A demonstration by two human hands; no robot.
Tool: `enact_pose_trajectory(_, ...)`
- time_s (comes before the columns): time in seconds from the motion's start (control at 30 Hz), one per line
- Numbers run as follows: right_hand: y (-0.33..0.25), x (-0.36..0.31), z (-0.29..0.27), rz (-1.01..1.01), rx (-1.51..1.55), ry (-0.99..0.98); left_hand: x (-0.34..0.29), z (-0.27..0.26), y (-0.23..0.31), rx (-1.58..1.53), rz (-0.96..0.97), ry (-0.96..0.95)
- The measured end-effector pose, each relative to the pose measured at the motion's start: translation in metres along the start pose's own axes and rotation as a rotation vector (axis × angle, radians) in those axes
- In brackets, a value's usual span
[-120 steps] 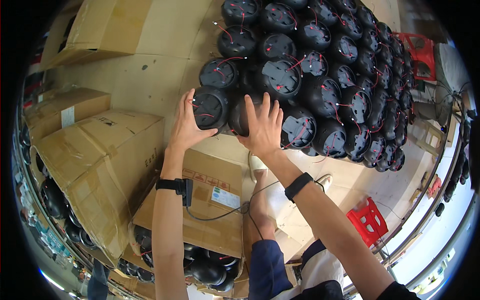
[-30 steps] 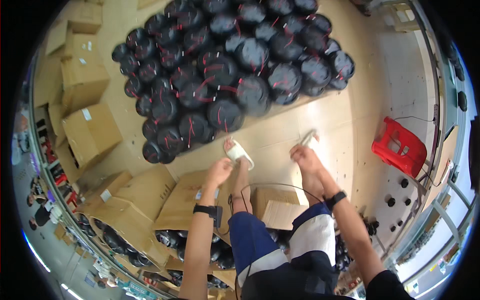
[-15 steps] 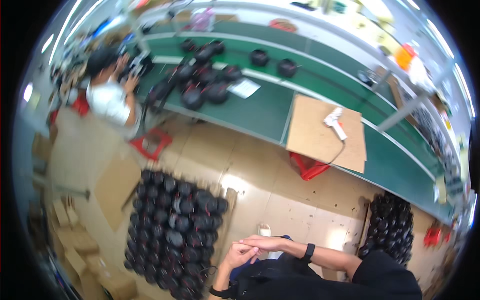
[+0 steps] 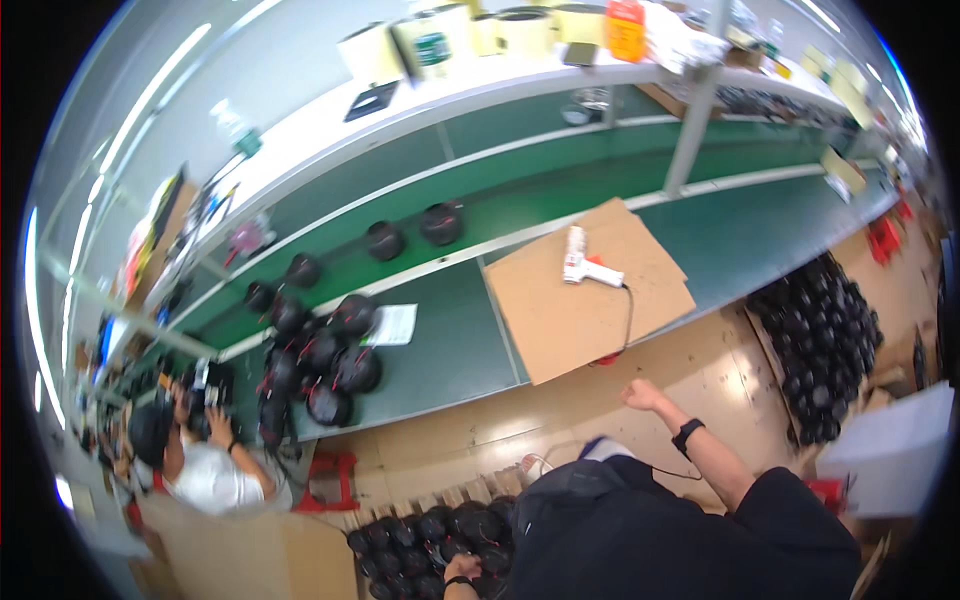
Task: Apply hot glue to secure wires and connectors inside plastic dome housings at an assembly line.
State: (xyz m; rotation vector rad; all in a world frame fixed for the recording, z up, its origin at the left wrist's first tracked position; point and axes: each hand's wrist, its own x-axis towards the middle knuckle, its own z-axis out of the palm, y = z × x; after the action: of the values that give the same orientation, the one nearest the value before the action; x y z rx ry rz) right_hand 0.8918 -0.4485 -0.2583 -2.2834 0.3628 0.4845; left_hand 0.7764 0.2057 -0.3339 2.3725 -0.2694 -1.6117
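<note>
My right hand (image 4: 645, 394) is held out over the floor, below the near edge of the workbench, its fingers curled into a fist with nothing seen in them. Low in the view, my left hand (image 4: 462, 567) hangs over a stack of black round parts (image 4: 435, 525) with bits of red on them. It is small and partly blurred, so its grip and any contact are unclear. On a brown cardboard sheet (image 4: 540, 330) on the bench lies a white gun-shaped tool (image 4: 592, 268) with a cord, nearest my right hand.
The green workbench (image 4: 455, 375) carries more black round parts (image 4: 320, 350) and a white paper (image 4: 393, 324). A co-worker (image 4: 215, 475) sits at its left end by a red stool (image 4: 330, 482). Another black stack (image 4: 815, 345) stands at right, near a white box (image 4: 890, 455).
My hands, clasped together before, have come apart: the right moved right and up, the left down toward the stack. The view has turned toward the bench.
</note>
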Motion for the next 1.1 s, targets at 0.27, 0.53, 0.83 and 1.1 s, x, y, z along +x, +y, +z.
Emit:
enact_pose_trajectory(0.27,-0.052,0.076,-0.104,0.056,-0.130,0.433,0.080,-0.218,0.085,-0.478,0.087,0.331)
enact_pose_trajectory(0.53,-0.047,0.235,-0.151,0.111,-0.587,0.529,0.145,-0.525,0.372,-0.368,0.571,0.738)
enact_pose_trajectory(0.83,-0.084,0.259,-0.167,-0.014,-0.085,0.378,0.300,-0.738,0.419,-0.056,0.533,1.197)
enact_pose_trajectory(1.1,-0.060,0.207,-0.182,0.170,0.523,0.462,0.204,-0.602,0.473,-0.166,0.716,0.925)
